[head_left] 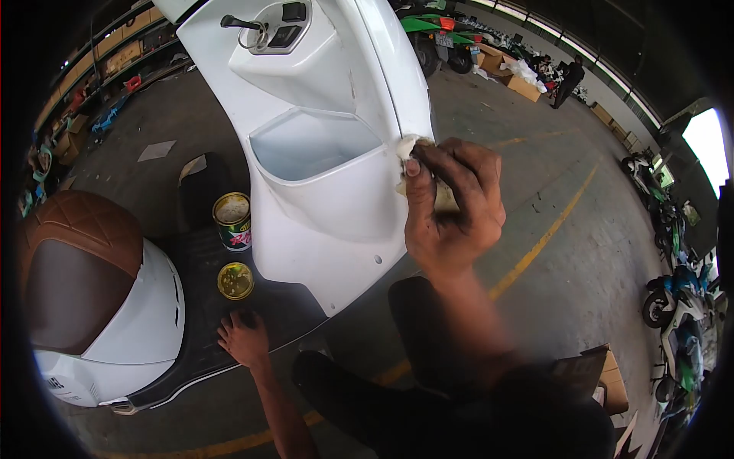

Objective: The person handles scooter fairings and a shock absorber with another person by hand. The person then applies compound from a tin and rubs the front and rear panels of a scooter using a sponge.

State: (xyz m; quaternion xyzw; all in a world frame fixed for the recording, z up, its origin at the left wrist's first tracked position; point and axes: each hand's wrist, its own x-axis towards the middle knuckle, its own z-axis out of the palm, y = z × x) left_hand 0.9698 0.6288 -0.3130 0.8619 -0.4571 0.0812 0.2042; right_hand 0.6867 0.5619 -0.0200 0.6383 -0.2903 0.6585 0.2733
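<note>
My right hand (457,200) pinches a crumpled off-white cloth (410,147) between thumb and fingers. The cloth is against the right edge of the white scooter's inner front panel (336,206), and dark smudges mark the fingers. Lower down, my left hand (244,338) rests with fingers spread on the black footboard (287,302), holding nothing. Just beyond its fingertips lies a round yellowish tin lid (235,281) with pale residue in it. Behind the lid stands an open tin can (232,222) with a green and pink label and pale contents.
The scooter's brown quilted seat (80,252) is at left. A key (241,23) sits in the ignition. Parked motorbikes (677,329) line the right side, and a cardboard box (610,379) stands lower right. A person (568,82) is in the background.
</note>
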